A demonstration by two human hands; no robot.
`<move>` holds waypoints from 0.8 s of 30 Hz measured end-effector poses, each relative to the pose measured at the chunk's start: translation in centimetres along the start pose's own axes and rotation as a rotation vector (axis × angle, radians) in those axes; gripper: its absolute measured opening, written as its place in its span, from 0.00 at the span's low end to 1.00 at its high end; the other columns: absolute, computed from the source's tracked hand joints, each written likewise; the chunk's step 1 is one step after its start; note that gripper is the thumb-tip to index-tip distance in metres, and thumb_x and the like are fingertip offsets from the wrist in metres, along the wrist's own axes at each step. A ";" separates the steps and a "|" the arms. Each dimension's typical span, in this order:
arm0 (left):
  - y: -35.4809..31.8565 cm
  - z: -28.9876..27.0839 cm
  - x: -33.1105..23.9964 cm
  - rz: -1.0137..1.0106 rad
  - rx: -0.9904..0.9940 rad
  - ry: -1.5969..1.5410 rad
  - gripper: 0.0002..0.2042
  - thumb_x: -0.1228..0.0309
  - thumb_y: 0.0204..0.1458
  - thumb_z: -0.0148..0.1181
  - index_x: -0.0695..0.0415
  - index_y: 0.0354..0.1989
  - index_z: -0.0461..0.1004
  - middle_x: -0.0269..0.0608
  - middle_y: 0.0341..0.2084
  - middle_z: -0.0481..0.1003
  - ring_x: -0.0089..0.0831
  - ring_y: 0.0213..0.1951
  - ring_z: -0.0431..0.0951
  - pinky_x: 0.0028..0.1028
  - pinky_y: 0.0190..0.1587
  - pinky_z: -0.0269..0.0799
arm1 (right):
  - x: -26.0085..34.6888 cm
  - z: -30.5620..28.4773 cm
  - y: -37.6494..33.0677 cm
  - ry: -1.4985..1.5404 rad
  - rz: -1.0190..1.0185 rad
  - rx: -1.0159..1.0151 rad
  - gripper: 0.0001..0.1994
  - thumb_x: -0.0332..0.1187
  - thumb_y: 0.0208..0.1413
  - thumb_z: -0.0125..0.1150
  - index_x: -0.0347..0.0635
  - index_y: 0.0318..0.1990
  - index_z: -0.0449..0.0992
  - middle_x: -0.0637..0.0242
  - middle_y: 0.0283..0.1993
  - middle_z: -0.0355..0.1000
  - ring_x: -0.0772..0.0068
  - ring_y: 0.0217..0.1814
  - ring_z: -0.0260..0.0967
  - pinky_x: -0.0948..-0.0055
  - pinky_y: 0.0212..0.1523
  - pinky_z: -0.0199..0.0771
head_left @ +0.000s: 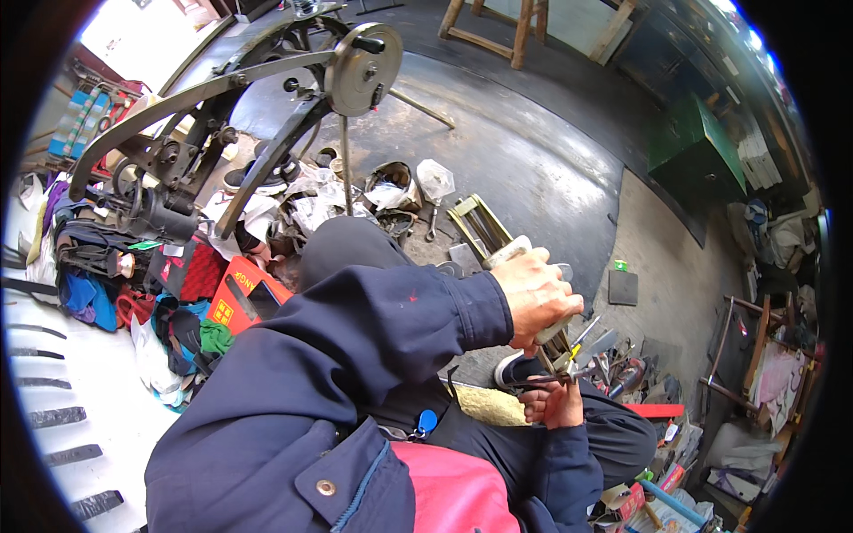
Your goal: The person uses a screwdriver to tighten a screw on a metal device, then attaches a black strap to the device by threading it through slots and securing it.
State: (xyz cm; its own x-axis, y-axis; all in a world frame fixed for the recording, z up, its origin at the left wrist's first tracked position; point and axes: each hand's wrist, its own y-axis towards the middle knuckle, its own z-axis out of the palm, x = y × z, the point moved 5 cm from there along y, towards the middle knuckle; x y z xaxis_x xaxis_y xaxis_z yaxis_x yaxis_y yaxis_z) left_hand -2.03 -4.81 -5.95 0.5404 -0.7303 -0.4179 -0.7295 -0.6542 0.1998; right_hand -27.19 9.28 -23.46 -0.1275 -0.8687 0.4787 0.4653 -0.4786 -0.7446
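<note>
My left hand point(538, 293) reaches across in front of me, its fingers curled round a pale object whose kind I cannot make out. One blunt end of this pale object point(509, 251) sticks out past the knuckles. Just beyond it stands a narrow greenish metal frame point(480, 222). Nearer to me, my right hand point(555, 406) is closed beside the lower end of a metal piece point(557, 348). A thin dark piece lies at its fingertips, too small to name. Several tools, among them a yellow-handled one point(584, 332), lie just past the right hand.
A hand-cranked sewing machine point(362, 78) stands at the far left. Below it are heaped cloth scraps and a red box point(246, 295). At right are a green cabinet point(697, 149), a wooden rack point(761, 351) and floor clutter. A wooden stool point(520, 40) stands at the back.
</note>
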 end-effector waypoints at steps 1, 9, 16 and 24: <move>0.0 0.0 0.0 -0.007 0.007 -0.005 0.28 0.57 0.27 0.80 0.49 0.40 0.76 0.33 0.33 0.81 0.34 0.44 0.81 0.38 0.45 0.67 | 0.1 -0.1 0.2 -0.009 0.026 -0.030 0.52 0.78 0.55 0.41 0.33 0.65 0.66 0.41 0.49 0.78 0.51 0.37 0.80 0.57 0.34 0.83; 0.0 0.3 -0.6 0.030 0.025 0.131 0.25 0.59 0.32 0.77 0.50 0.40 0.75 0.32 0.31 0.79 0.33 0.40 0.81 0.37 0.45 0.70 | 2.3 4.9 -0.1 0.517 -0.153 0.095 0.48 0.69 0.56 0.54 0.29 0.67 0.63 0.26 0.62 0.65 0.28 0.66 0.65 0.38 0.58 0.75; -0.1 0.2 0.1 -0.012 0.031 0.032 0.25 0.60 0.33 0.76 0.49 0.42 0.75 0.33 0.33 0.79 0.35 0.42 0.82 0.37 0.45 0.69 | 5.4 6.2 -1.1 0.437 -0.550 -0.042 0.41 0.47 0.57 0.63 0.31 0.71 0.56 0.41 0.72 0.60 0.35 0.73 0.59 0.46 0.68 0.68; -0.5 -0.7 0.6 -0.047 0.024 -0.033 0.30 0.53 0.29 0.80 0.49 0.43 0.75 0.31 0.35 0.80 0.35 0.43 0.81 0.39 0.45 0.69 | 7.9 6.8 -3.0 -0.210 -0.910 -0.161 0.50 0.30 0.54 0.63 0.43 0.79 0.35 0.43 0.78 0.48 0.48 0.80 0.48 0.50 0.73 0.58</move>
State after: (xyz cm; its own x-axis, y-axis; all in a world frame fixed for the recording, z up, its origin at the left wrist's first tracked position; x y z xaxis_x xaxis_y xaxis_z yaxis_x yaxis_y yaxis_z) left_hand -1.02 -5.05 -5.73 0.5606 -0.6917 -0.4553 -0.7137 -0.6824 0.1579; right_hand -23.67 4.67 -14.29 -0.2142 -0.1201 0.9694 0.1364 -0.9864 -0.0920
